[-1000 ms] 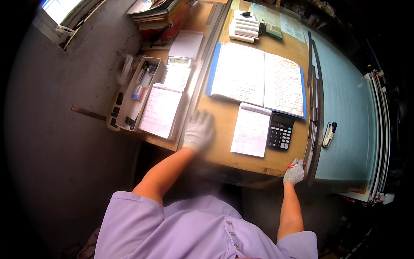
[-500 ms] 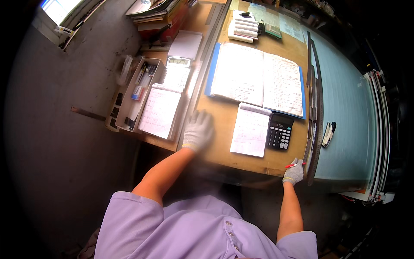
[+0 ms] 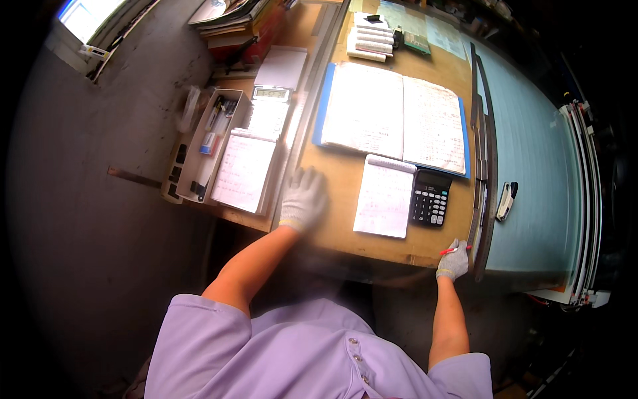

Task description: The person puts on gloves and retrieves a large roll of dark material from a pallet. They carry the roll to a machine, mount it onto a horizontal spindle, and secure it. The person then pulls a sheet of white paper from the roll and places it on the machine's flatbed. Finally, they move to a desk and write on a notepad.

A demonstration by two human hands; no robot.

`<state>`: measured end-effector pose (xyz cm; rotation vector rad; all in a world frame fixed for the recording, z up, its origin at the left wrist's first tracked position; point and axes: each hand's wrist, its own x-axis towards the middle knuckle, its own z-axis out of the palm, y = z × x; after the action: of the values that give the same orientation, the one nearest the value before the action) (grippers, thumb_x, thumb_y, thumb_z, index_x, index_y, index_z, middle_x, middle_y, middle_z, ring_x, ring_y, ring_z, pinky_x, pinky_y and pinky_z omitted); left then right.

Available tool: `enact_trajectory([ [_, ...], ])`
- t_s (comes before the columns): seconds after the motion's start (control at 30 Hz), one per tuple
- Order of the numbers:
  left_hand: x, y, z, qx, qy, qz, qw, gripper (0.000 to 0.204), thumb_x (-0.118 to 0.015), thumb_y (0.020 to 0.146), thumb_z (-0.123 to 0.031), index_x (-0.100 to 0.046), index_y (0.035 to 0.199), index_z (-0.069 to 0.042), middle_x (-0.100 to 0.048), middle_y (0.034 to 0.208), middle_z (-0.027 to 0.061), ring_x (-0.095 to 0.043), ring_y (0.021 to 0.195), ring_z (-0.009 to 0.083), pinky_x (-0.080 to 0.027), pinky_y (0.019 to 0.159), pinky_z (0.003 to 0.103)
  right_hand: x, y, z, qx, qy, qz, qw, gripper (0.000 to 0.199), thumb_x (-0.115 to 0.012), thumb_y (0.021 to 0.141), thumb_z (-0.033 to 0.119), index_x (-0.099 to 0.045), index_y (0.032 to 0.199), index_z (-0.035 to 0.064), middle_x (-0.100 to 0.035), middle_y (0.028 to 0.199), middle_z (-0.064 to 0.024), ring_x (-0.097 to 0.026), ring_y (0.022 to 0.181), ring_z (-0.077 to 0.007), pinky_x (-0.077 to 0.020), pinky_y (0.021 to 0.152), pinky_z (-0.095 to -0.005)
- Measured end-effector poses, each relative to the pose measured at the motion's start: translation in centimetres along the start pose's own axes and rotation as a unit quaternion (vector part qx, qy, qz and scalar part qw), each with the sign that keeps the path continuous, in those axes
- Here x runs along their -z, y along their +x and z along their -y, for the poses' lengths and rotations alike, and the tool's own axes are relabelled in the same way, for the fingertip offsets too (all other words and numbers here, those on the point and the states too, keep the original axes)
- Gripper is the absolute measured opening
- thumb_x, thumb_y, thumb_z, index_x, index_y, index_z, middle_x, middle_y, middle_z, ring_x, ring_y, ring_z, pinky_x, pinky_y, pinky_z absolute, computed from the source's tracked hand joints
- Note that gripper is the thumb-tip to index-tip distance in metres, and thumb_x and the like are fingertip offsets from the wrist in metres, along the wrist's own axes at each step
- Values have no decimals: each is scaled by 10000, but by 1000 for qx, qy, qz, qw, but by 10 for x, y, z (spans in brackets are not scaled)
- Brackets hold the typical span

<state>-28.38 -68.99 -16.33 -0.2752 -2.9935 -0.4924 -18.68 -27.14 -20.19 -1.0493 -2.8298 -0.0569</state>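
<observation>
My left hand (image 3: 303, 199), in a pale knitted glove, lies on the tan table top (image 3: 332, 226) with its fingers stretched out. It is beside the metal strip on the table's left side and holds nothing. At the table's near right corner my gloved right hand (image 3: 453, 261) is closed around a red pen (image 3: 454, 250). A small spiral notepad (image 3: 384, 197) with handwriting lies between my hands. Touching its right side is a black calculator (image 3: 431, 197). Beyond them an open ledger (image 3: 392, 113) of handwritten pages lies in a blue cover.
A pen box (image 3: 214, 146), a white calculator (image 3: 269, 110) and another notepad (image 3: 244, 170) sit at left. Dark metal strips (image 3: 487, 153) run along the right, beside a pale blue-green glass surface (image 3: 531, 159) bearing a stapler (image 3: 507, 201). Rolled papers (image 3: 371, 41) lie at the back.
The whole view has shifted very slightly. Both hands keep nearly the same places; my right hand still grips the red pen, and nothing on the table has moved.
</observation>
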Motion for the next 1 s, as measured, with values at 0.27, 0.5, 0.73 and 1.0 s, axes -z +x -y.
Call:
enact_trajectory([
  [0.27,-2,-1,1,-3,4,-4,1000,544,-572,879,-297,-465,1359,-66,-403,1429,198,-329,1338,415,-244,1124,497,0,0,0,1,-3,-3,1000,301,-439,977,381,-538,915,103,-643,716,-192,-637,675,-412,-479,583,-530],
  [0.5,-3,-1,1,2,-3,-1,1000,545,-566,887,-300,-459,1365,-59,-399,1433,199,-318,1350,408,-227,1134,488,0,0,-1,-2,0,3,1000,301,-436,978,384,-537,922,106,-643,716,-193,-637,680,-416,-481,590,-532],
  [0.73,-6,-2,3,1,6,0,1000,550,-567,888,-303,-455,1370,-63,-392,1439,196,-313,1353,408,-225,1137,485,0,-1,-1,6,1,-4,1000,301,-436,978,385,-533,925,105,-643,722,-190,-635,679,-414,-476,584,-535],
  [1.0,-5,0,2,8,15,2,1000,532,-582,884,-296,-478,1350,-63,-406,1433,194,-318,1347,410,-256,1124,482,2,-1,1,3,12,0,1000,292,-442,974,389,-527,931,113,-640,709,-195,-633,671,-428,-475,583,-546],
])
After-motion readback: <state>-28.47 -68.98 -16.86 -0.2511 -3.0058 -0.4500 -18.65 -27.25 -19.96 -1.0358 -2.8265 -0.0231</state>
